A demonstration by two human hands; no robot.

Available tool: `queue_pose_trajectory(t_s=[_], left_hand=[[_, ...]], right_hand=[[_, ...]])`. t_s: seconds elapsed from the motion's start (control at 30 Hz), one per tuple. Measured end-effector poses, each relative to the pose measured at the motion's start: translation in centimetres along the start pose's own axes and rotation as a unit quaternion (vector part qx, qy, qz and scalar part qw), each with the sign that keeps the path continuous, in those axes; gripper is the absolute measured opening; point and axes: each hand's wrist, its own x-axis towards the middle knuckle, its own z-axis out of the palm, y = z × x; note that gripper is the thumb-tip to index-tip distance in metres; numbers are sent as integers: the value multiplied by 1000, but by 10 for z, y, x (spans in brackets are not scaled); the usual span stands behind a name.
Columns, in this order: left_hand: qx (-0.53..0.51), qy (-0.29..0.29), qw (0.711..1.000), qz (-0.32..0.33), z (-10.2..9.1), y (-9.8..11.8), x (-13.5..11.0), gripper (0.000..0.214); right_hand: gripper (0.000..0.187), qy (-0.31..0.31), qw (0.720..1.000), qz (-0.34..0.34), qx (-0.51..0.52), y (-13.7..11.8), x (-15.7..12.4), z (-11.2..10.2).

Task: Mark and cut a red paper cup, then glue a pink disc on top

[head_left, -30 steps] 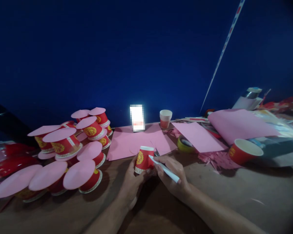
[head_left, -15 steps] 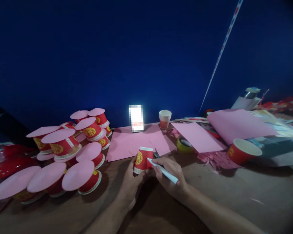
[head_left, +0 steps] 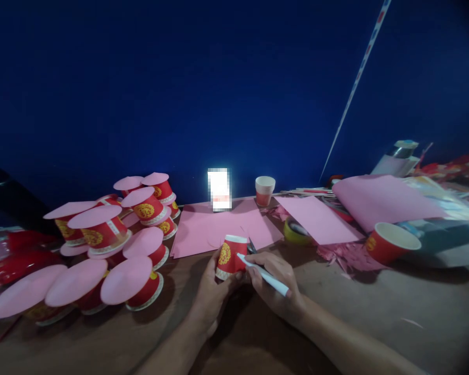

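Note:
My left hand (head_left: pixel 210 291) is wrapped round a red paper cup (head_left: pixel 231 259) with a gold emblem, held bottom up above the table's front part. A white pen (head_left: pixel 272 282) sits in the closed fingers of my right hand (head_left: pixel 283 299). Its tip meets or nearly meets the right side of the cup; contact is too small to confirm. Just behind the right fingers lies a dark pointed tool (head_left: pixel 251 245), partly hidden, perhaps scissors. Pink paper sheets (head_left: pixel 203 224) lie flat beyond the cup.
At left stand several red cups topped with pink paper cones (head_left: pixel 127 280). A cup stack (head_left: pixel 264 190) is behind the sheets. Rightward are a tape roll (head_left: pixel 297 234), pink scraps (head_left: pixel 342 255), more pink paper (head_left: pixel 383 198) and a tilted red cup (head_left: pixel 391 250). A blue wall (head_left: pixel 219 94) rises behind.
The whole view has shifted very slightly. My hands keep the same grips, and the pen tip stays at nearly the same spot by the cup.

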Motion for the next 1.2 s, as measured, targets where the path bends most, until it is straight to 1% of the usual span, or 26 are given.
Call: queue_pose_trajectory(t_s=[0.1,0.23,0.37,0.47,0.6,0.83,1.03,1.2], left_hand=[[7,4,1000,2,2,2,-2,97],[14,-3,1000,2,3,3,-4,92],[10,-4,1000,4,1,1,-2,95],[26,0,1000,11,0,-1,-1,95],[41,-10,999,12,-2,-2,0,94],[15,-11,1000,4,-2,0,-1,96],[-1,-18,1000,10,2,3,-3,89],[-6,-1,1000,-1,0,2,-1,90]], right_hand=[[17,4,1000,-2,-1,-1,1,0],[17,2,1000,-1,-1,-2,2,-1],[17,2,1000,-5,2,-2,2,-1],[17,6,1000,-7,-1,-2,2,-1],[18,0,1000,-4,7,-1,0,0],[17,-12,1000,-1,11,-2,1,-1],[16,-8,1000,-6,2,-1,2,-1],[16,-7,1000,4,-5,-1,2,-1]])
